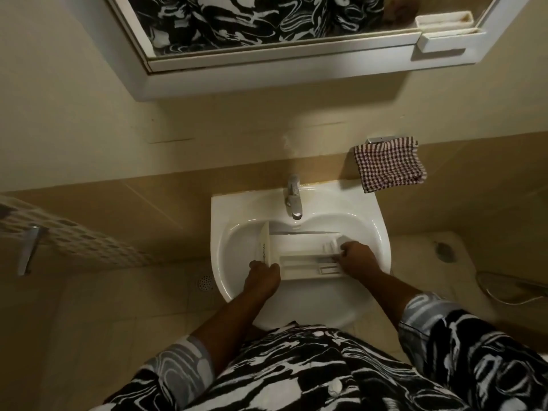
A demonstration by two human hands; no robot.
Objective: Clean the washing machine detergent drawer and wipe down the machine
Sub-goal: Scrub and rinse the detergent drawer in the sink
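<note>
The white detergent drawer [299, 253] lies inside the white wash basin [370, 221], its front panel pointing left and its compartments facing up. My left hand [264, 275] grips the drawer's near left corner by the front panel. My right hand [355, 256] is curled over the right end of the drawer, fingers on its small inner compartments. Whether the right hand holds anything besides the drawer is hidden. No water runs from the chrome tap [293, 200].
A red-and-white checked cloth [388, 164] hangs on a wall rail to the right of the basin. A white-framed mirror [267, 28] with a small shelf [444, 34] hangs above. A perforated basket [74, 235] stands at left, a floor drain [205, 282] below it.
</note>
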